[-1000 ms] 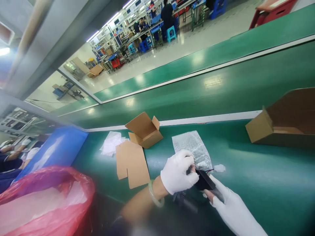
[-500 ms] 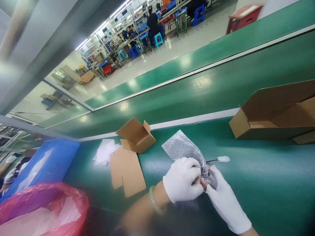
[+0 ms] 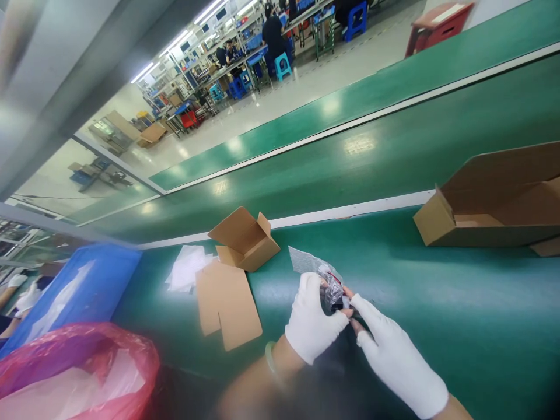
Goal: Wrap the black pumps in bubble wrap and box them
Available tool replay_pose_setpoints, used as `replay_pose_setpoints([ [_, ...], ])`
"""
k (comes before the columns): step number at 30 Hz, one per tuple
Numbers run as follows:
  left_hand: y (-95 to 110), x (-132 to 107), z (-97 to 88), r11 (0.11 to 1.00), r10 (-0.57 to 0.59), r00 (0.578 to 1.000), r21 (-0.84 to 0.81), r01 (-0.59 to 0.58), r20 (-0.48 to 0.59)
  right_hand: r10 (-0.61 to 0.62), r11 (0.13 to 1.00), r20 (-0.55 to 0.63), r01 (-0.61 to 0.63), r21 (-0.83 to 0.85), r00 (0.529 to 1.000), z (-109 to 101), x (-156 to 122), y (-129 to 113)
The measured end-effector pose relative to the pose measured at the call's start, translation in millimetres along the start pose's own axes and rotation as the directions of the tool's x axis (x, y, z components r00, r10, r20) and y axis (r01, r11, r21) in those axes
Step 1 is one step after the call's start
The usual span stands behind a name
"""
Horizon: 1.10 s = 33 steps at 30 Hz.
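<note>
My left hand (image 3: 312, 321), in a white glove with bare fingertips, is wrapped round a small bubble-wrap bag (image 3: 304, 260). The loose end of the bag points up and to the left. A red wire (image 3: 335, 279) and part of a dark item (image 3: 336, 305) show at the bundled end; what the item is I cannot make out. From the right, my right hand (image 3: 394, 347), gloved the same way, closes its fingertips on that bundled end. Left of my hands, a small open cardboard box (image 3: 258, 252) stands behind a flat piece of cardboard (image 3: 234, 303).
White sheets (image 3: 188, 269) lie beside the flat cardboard. At the right stands a larger open carton (image 3: 490, 233). A pink plastic bag (image 3: 144, 356) and a blue bin (image 3: 102, 268) are at the left. White edging (image 3: 359, 208) runs behind the green work surface (image 3: 459, 303). Co-workers are in the background.
The bubble-wrap bag has been turned and bunched more tightly. The red wire, stretched out to the right before, now lies against the bundle. My right fingers have shifted to its right end.
</note>
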<state>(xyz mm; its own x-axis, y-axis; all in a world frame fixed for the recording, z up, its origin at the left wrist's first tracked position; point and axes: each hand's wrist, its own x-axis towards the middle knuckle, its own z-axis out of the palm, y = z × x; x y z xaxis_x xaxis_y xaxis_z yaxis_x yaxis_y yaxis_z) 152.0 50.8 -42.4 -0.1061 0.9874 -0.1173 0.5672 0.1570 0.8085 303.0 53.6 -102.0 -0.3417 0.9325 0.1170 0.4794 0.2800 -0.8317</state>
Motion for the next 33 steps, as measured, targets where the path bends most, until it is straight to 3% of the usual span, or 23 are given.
replay_pose_setpoints([
  [3,-6.7,-5.2,1.8,0.993,-0.071,0.997,-0.093,0.073,0.020,-0.025,0.999,0.059,0.026,-0.027,0.998,-5.1,3.9,-1.5],
  [6,-12.1,-9.5,4.5,0.986,-0.080,0.996,-0.142,0.084,0.027,-0.006,0.995,-0.020,0.004,-0.096,1.000,-7.1,10.5,-2.4],
  [9,-15.2,-10.1,6.3,0.987,-0.109,0.994,-0.121,0.107,-0.013,-0.137,0.985,-0.054,0.130,-0.115,0.989,-3.9,14.8,-5.1],
  [12,-17.1,-7.5,5.9,0.992,-0.118,0.991,-0.055,0.114,-0.070,-0.210,0.974,0.063,0.215,-0.078,0.976,-4.2,18.2,-7.1],
  [14,-18.8,-6.1,5.5,0.997,-0.071,0.992,0.012,0.073,-0.104,-0.148,0.983,0.101,0.157,-0.098,0.984,-10.9,26.9,-7.0],
  [18,-22.1,-7.5,7.1,0.998,0.022,0.994,0.063,-0.015,-0.109,0.121,0.988,-0.053,-0.126,-0.091,0.991,-35.1,72.7,-11.1],
  [20,-22.8,-8.7,8.2,0.997,0.046,0.994,0.063,-0.039,-0.103,0.133,0.990,0.068,-0.136,0.037,0.989,-46.1,98.2,-19.2],
  [22,-23.3,-8.2,7.9,0.997,0.040,0.993,0.064,-0.033,-0.111,0.042,0.982,0.250,-0.086,0.171,0.967,-52.6,110.8,-30.0],
  [24,-24.6,-5.5,5.3,0.999,0.004,0.991,0.051,0.002,-0.136,-0.072,0.974,0.328,-0.005,0.228,0.942,-51.7,103.9,-38.9],
  [25,-25.6,-3.4,3.3,0.999,-0.020,0.989,0.038,0.026,-0.147,-0.127,0.974,0.299,0.062,0.217,0.946,-47.7,93.6,-41.1],
  [28,-29.9,3.0,-3.1,0.997,-0.076,0.980,-0.013,0.075,-0.183,-0.262,0.964,0.030,0.260,0.047,0.965,-21.7,48.8,-36.4],
  [30,-32.5,5.8,-5.1,0.996,-0.090,0.976,-0.044,0.083,-0.201,-0.234,0.972,-0.126,0.228,-0.061,0.964,2.7,20.8,-27.6],
  [33,-34.7,6.9,-4.4,0.993,-0.097,0.974,-0.079,0.082,-0.205,-0.103,0.992,-0.164,0.090,-0.082,0.981,35.6,-1.8,-15.7],
])
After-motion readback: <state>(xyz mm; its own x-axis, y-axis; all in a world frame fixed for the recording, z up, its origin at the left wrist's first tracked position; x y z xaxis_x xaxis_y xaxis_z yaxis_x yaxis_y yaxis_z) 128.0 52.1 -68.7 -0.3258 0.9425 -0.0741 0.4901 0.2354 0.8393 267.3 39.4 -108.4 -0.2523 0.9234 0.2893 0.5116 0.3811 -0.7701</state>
